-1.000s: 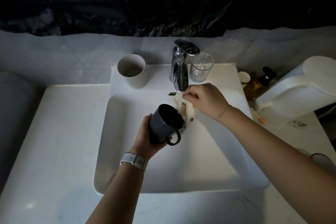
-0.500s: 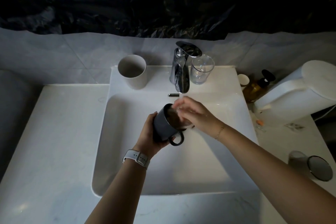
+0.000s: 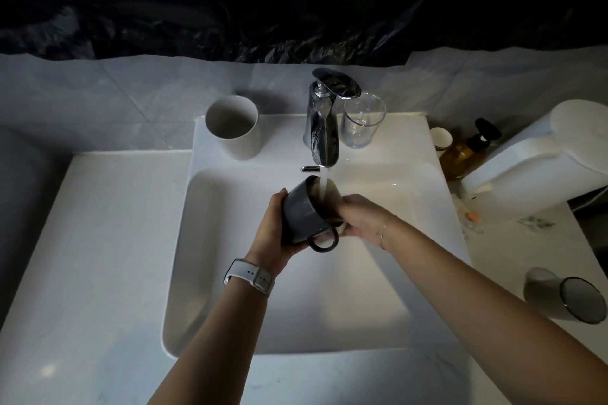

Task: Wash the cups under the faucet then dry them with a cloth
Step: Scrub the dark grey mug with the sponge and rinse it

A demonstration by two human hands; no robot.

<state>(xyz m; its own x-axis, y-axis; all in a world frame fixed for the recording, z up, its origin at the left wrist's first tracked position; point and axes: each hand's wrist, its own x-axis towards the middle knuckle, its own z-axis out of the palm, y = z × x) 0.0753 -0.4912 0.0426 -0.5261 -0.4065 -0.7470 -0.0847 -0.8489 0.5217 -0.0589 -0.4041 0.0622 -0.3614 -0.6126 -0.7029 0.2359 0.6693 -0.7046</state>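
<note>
My left hand (image 3: pixel 271 230) grips a dark grey mug (image 3: pixel 301 210) by its body, tilted with the mouth up and to the right, handle down. Water runs from the chrome faucet (image 3: pixel 324 128) straight into the mug. My right hand (image 3: pixel 360 217) is at the mug's rim with its fingers curled into the mouth; the fingertips are hidden inside. A white cup (image 3: pixel 235 131) stands left of the faucet and a clear glass (image 3: pixel 360 125) right of it, both on the ledge of the white sink (image 3: pixel 296 306). I see no cloth.
An amber pump bottle (image 3: pixel 464 151) and a small white cup (image 3: pixel 441 138) stand right of the sink, next to a large white appliance (image 3: pixel 539 161). A pale cup (image 3: pixel 559 296) lies on its side on the right counter. Black plastic sheeting covers the wall.
My right hand came down from the faucet to the mug's mouth. The mug was lifted up and back under the spout, and water now pours into it.
</note>
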